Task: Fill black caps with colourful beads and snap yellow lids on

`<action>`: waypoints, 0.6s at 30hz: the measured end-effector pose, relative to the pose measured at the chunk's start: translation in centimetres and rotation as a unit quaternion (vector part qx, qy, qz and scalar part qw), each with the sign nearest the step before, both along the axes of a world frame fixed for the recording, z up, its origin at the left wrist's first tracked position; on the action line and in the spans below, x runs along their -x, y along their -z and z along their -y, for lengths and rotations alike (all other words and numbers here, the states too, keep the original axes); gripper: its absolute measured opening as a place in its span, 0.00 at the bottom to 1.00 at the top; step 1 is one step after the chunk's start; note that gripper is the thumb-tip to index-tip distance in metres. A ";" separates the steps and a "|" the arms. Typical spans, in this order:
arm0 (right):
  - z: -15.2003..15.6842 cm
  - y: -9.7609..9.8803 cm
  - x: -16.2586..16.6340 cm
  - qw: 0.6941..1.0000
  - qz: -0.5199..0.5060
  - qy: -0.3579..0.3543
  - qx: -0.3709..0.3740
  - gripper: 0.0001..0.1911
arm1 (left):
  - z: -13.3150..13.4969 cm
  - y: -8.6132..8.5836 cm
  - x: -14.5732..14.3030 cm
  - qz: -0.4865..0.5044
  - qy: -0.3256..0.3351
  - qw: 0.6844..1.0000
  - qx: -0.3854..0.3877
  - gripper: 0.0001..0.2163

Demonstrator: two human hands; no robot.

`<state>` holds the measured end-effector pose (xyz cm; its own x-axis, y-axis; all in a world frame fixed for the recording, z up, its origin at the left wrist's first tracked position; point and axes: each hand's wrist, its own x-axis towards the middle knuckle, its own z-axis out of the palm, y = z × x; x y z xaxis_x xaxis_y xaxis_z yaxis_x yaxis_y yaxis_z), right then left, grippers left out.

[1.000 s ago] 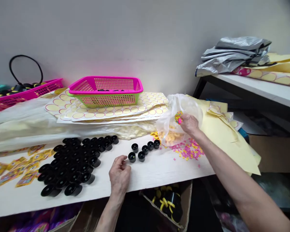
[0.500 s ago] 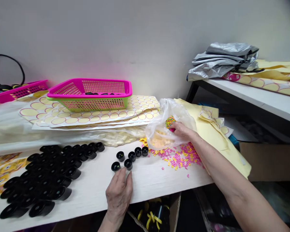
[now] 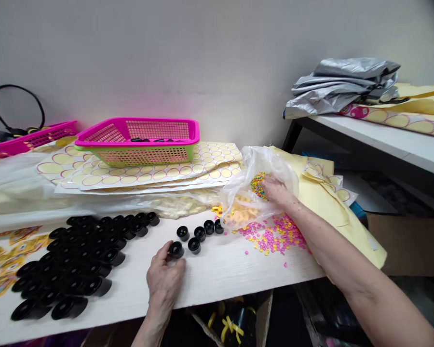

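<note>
Inside the slatted pink-and-green basket [image 3: 144,144], black pieces [image 3: 159,140] sit mostly hidden by the rim! Right of it, the right hand's fingers [image 3: 269,184] blur into a multicoloured bead clump [image 3: 258,186], tips lost. Left of it, a second pink basket [image 3: 60,134] runs off-frame; below-left, orange cards [image 3: 27,246] show unreadable print.

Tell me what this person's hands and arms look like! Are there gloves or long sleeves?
The left hand and right hand are both bare, with no gloves. No sleeve, watch or bracelet shows on the left wrist or right forearm. I see no rings, though parts of the right hand are hidden.
</note>
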<state>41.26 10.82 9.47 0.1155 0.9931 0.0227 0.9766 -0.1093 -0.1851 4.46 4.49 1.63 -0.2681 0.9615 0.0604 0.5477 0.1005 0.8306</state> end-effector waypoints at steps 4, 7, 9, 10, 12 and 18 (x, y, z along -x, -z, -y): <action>-0.7 0.7 -0.2 0.998 -0.057 0.000 0.004 0.09 | 0.1 0.0 -0.5 -0.024 -0.001 1.000 -0.004 0.22; -1.2 1.5 -0.1 0.993 -0.118 0.005 -0.009 0.08 | 0.3 -0.2 -0.7 -0.023 0.001 1.000 -0.002 0.19; -1.0 1.7 0.0 0.986 -0.162 0.015 -0.042 0.10 | 0.4 -0.3 -0.7 -0.016 -0.002 1.000 0.006 0.18; -0.8 1.8 0.1 0.981 -0.183 0.022 -0.064 0.12 | 0.4 -0.3 -0.6 -0.014 -0.005 1.000 0.010 0.17; 0.0 1.8 0.4 0.971 -0.214 0.034 -0.101 0.16 | 0.3 -0.2 -0.6 -0.011 -0.007 1.000 0.012 0.17; 3.8 0.2 3.1 0.843 -0.489 0.044 -0.217 0.15 | 0.7 -0.5 -0.8 0.003 -0.005 1.000 -0.002 0.15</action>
<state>38.18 7.01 9.28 0.3627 0.9021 0.2338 0.3243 0.1130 -0.9392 5.24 3.75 2.13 -0.2789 0.9582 0.0633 0.5415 0.1025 0.8344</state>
